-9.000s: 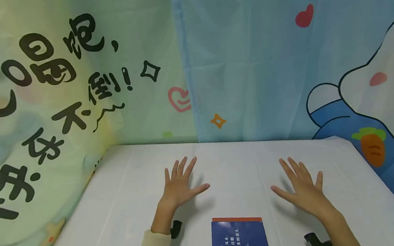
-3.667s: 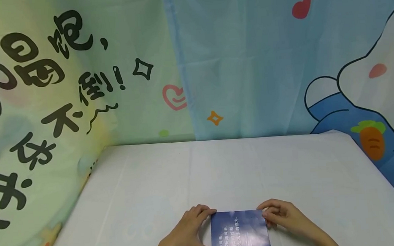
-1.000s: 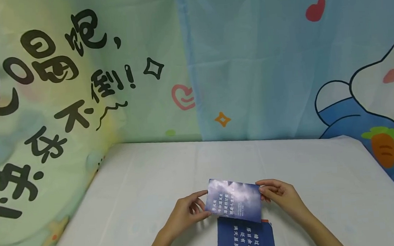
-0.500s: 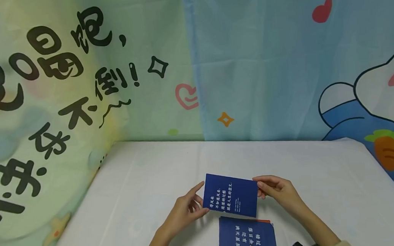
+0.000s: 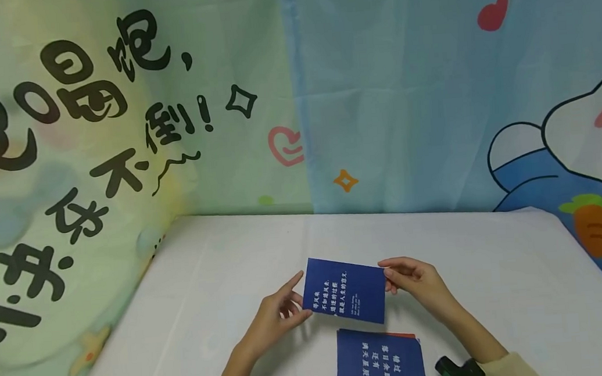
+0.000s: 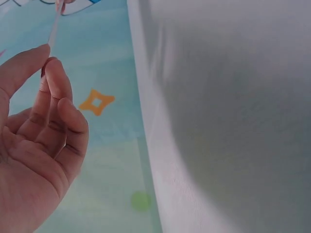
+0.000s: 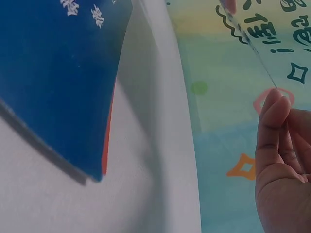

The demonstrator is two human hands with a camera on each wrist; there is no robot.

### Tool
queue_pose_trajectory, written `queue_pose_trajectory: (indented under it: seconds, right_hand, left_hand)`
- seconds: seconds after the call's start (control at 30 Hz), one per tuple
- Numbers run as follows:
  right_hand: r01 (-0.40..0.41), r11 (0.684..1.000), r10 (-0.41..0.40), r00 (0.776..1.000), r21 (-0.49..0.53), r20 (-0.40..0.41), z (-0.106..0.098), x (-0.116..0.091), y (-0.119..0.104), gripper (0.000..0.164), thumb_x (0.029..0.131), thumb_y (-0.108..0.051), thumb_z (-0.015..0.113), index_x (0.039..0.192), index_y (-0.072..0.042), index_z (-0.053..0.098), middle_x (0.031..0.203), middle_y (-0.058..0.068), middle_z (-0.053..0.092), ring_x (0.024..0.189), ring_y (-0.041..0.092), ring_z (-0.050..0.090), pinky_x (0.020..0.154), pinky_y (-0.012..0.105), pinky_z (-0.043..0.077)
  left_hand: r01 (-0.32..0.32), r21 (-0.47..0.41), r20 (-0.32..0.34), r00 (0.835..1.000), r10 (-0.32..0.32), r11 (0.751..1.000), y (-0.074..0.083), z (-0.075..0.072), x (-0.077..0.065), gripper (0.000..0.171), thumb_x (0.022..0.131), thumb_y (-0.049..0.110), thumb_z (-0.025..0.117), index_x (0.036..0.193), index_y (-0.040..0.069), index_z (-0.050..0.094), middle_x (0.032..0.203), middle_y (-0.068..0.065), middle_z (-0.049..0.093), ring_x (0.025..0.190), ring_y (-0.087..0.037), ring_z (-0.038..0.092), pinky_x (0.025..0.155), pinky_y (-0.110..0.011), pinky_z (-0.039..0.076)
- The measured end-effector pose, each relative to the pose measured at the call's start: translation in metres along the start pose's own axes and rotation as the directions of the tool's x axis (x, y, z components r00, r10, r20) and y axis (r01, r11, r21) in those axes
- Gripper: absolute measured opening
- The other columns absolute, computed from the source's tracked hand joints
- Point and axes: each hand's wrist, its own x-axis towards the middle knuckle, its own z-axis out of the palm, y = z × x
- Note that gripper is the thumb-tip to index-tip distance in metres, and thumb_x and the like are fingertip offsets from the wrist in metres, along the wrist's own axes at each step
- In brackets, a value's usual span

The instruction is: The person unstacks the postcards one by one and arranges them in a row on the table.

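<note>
A dark blue card (image 5: 345,290) with white lettering is held up above the table, tilted. My right hand (image 5: 423,281) pinches its upper right corner between thumb and forefinger; the right wrist view shows the card (image 7: 252,46) nearly edge-on. At the left edge, the thumb and fingers of my left hand (image 5: 275,315) hold the card, the forefinger extended along that side. In the left wrist view the card (image 6: 55,29) is a thin line running to the fingertips. Nearer me lies a stack of blue cards (image 5: 378,360), a strip of orange-red showing at its far edge.
A white cloth covers the table (image 5: 233,262). Behind it hangs a blue and green printed curtain (image 5: 390,117) with a cartoon figure at right and black lettering at left. Black wrist cameras (image 5: 458,372) sit on both forearms.
Earlier both hands were spread, holding nothing; then they gripped the stack's sides. The top card has since been lifted away, uncovering another blue card, and has lately shifted slightly left and farther from me.
</note>
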Motion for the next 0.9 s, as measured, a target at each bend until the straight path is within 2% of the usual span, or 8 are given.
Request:
queue_pose_trajectory:
  seconds: [0.13, 0.3, 0.53, 0.7, 0.9]
  right_hand:
    - [0.023, 0.999, -0.024, 1.000, 0.032, 0.003, 0.003, 0.004, 0.001, 0.032, 0.098, -0.011, 0.059, 0.119, 0.013, 0.058, 0.082, 0.011, 0.068, 0.071, 0.025, 0.066, 0.073, 0.026, 0.056]
    - [0.033, 0.998, -0.035, 0.999, 0.051, 0.021, 0.005, 0.008, 0.005, 0.032, 0.097, -0.010, 0.059, 0.119, 0.014, 0.059, 0.083, 0.008, 0.070, 0.072, 0.020, 0.067, 0.073, 0.025, 0.056]
    - [0.027, 0.998, -0.029, 0.999, 0.063, 0.037, 0.009, 0.017, 0.007, 0.035, 0.094, -0.006, 0.063, 0.122, 0.014, 0.057, 0.088, -0.001, 0.070, 0.076, 0.022, 0.069, 0.073, 0.027, 0.056]
    - [0.024, 0.997, -0.029, 0.998, 0.077, 0.055, 0.015, 0.024, 0.010, 0.036, 0.094, -0.007, 0.063, 0.122, 0.014, 0.057, 0.088, 0.000, 0.070, 0.077, 0.021, 0.069, 0.074, 0.029, 0.057]
    - [0.041, 0.995, -0.044, 0.998, 0.088, 0.038, 0.023, 0.034, 0.012, 0.037, 0.095, -0.007, 0.062, 0.124, 0.014, 0.054, 0.089, 0.002, 0.069, 0.076, 0.018, 0.069, 0.073, 0.028, 0.056]
  left_hand:
    - [0.055, -0.005, -0.009, 0.998, -0.055, 0.998, 0.000, -0.003, 0.001, 0.064, 0.088, 0.016, 0.072, 0.145, 0.005, 0.045, 0.089, 0.000, 0.066, 0.069, -0.002, 0.055, 0.062, -0.022, 0.049]
    - [0.088, -0.016, -0.019, 0.996, -0.088, 0.996, 0.000, -0.006, 0.002, 0.059, 0.089, 0.015, 0.072, 0.142, 0.003, 0.049, 0.092, -0.003, 0.067, 0.071, -0.006, 0.057, 0.063, -0.022, 0.048]
    - [0.077, -0.009, -0.050, 0.996, -0.077, 0.997, -0.002, -0.016, 0.008, 0.054, 0.090, 0.015, 0.070, 0.139, 0.003, 0.052, 0.092, -0.003, 0.067, 0.073, -0.007, 0.058, 0.063, -0.021, 0.047]
    - [0.105, 0.004, -0.063, 0.992, -0.105, 0.994, -0.007, -0.019, 0.007, 0.055, 0.089, 0.013, 0.071, 0.139, 0.002, 0.051, 0.092, -0.004, 0.068, 0.072, -0.008, 0.058, 0.064, -0.021, 0.047]
    - [0.106, 0.022, -0.098, 0.990, -0.103, 0.994, -0.010, -0.022, 0.010, 0.058, 0.090, 0.016, 0.071, 0.142, 0.005, 0.049, 0.091, -0.004, 0.068, 0.071, -0.006, 0.058, 0.064, -0.022, 0.048]
